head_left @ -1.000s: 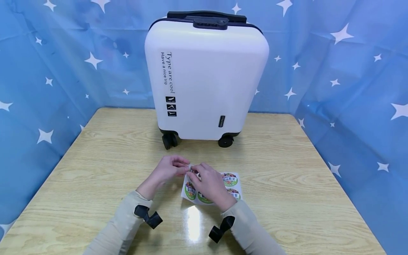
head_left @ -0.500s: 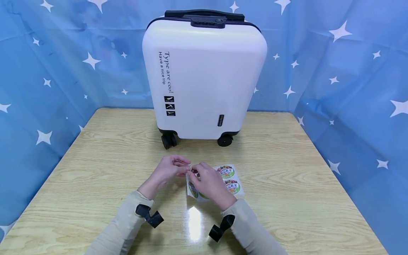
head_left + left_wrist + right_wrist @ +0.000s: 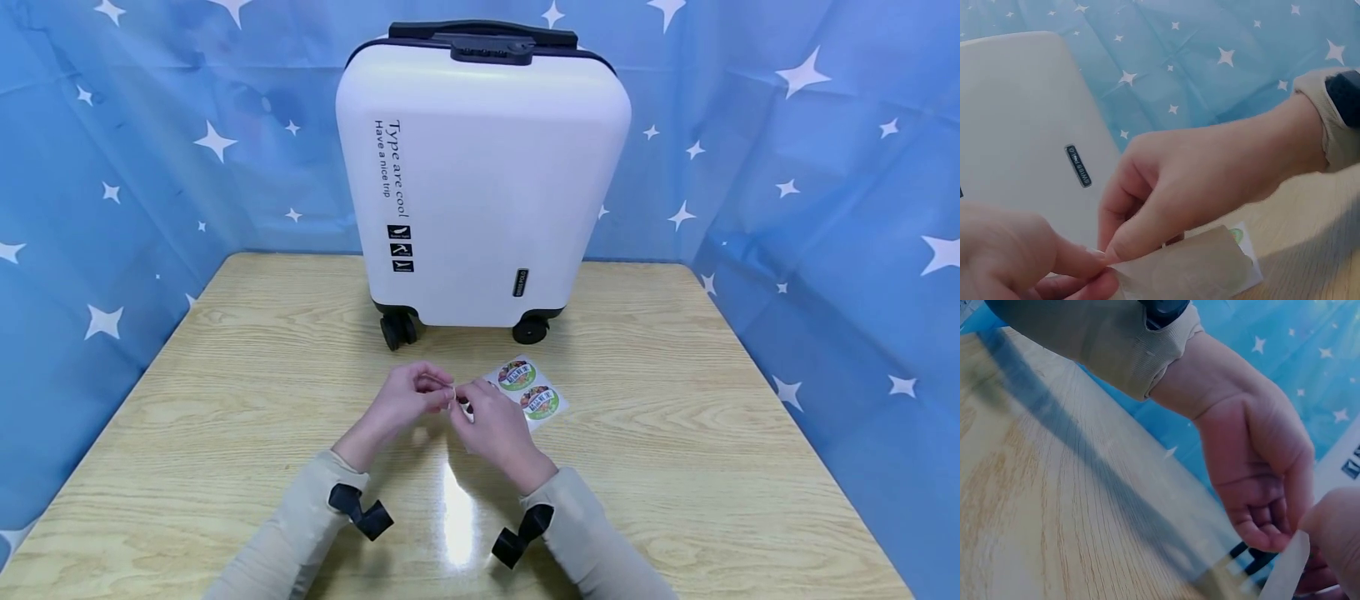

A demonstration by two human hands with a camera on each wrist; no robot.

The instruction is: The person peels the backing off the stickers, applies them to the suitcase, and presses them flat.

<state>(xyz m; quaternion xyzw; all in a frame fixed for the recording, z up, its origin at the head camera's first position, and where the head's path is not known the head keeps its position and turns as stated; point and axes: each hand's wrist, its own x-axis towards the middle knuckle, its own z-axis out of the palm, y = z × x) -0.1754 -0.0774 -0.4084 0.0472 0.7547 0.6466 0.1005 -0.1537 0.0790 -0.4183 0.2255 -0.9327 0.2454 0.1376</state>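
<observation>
A white sheet of round fruit stickers is held up at its left corner by both hands, in front of a white suitcase. My left hand pinches the corner between thumb and fingers. Right beside it, my right hand pinches the same corner, fingertips meeting the left ones, and covers much of the sheet. The left wrist view shows the pale back of the sticker sheet hanging below the right hand. In the right wrist view a narrow edge of the sheet runs down from the pinching fingertips.
The suitcase stands upright on black wheels at the back of the wooden table. Behind and at both sides hangs a blue curtain with white stars. Black straps sit round both sleeves.
The sticker sheet has tilted and turned, its right part swinging upward and away while less of its left part shows. Both hands stay together at its corner, the left having shifted slightly right.
</observation>
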